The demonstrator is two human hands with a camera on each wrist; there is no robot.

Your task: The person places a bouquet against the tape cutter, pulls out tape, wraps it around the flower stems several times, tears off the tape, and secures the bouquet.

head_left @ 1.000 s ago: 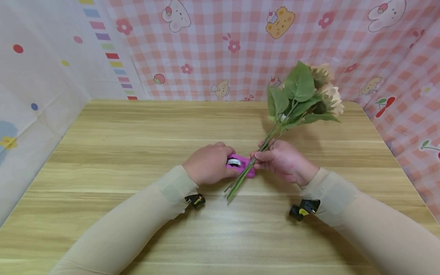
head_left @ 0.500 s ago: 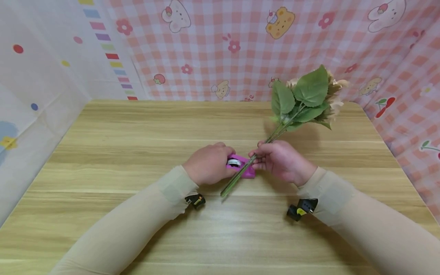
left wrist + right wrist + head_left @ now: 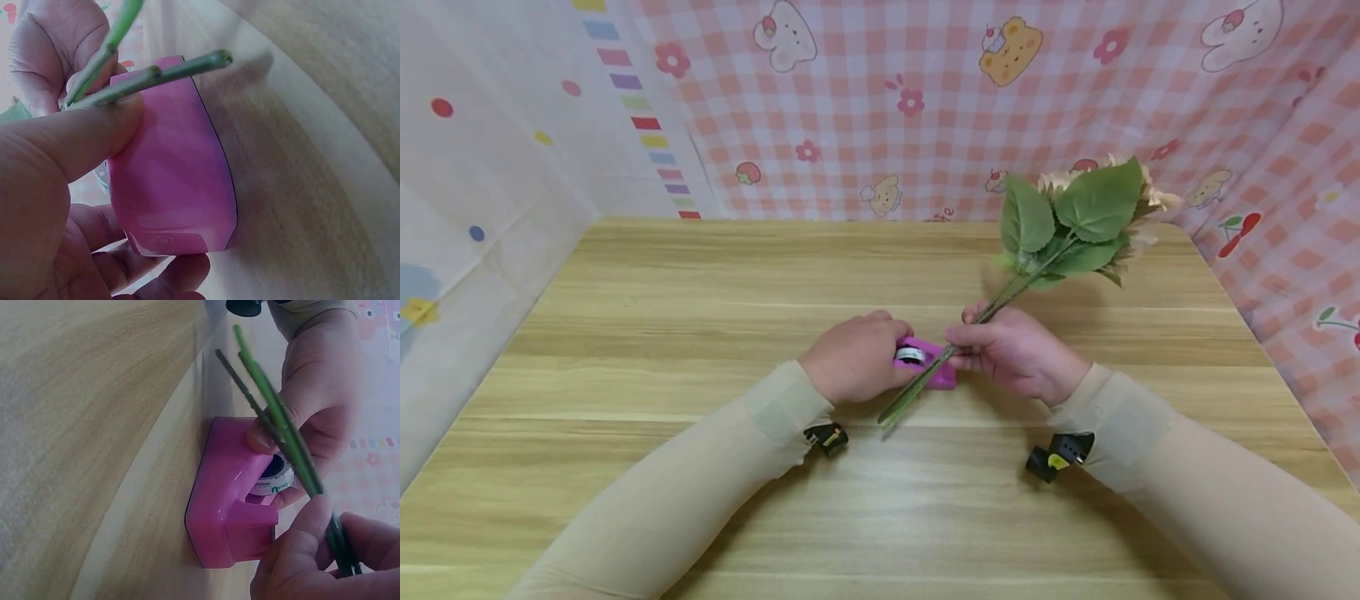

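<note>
A pink tape dispenser (image 3: 934, 367) with a roll of tape (image 3: 273, 478) stands on the wooden table (image 3: 700, 275). My left hand (image 3: 857, 357) grips the dispenser (image 3: 172, 181), thumb on its top. My right hand (image 3: 1011, 350) pinches the green stems (image 3: 917, 387) of a bunch of artificial flowers (image 3: 1078, 221). The stems (image 3: 281, 419) cross over the dispenser (image 3: 231, 506), their cut ends (image 3: 181, 65) past its near side. The leaves and cream blooms point toward the far right corner, lifted off the table.
Patterned cloth walls (image 3: 925, 100) close in the table at the back and both sides. A small black camera sits under each wrist (image 3: 827, 437) (image 3: 1060, 457). Bare tabletop lies to the left and in front of the hands.
The flower heads swung to the right and the bunch turned about its stems, so the leaves now face up. The cut stem ends shifted slightly left. The left hand and dispenser stayed still.
</note>
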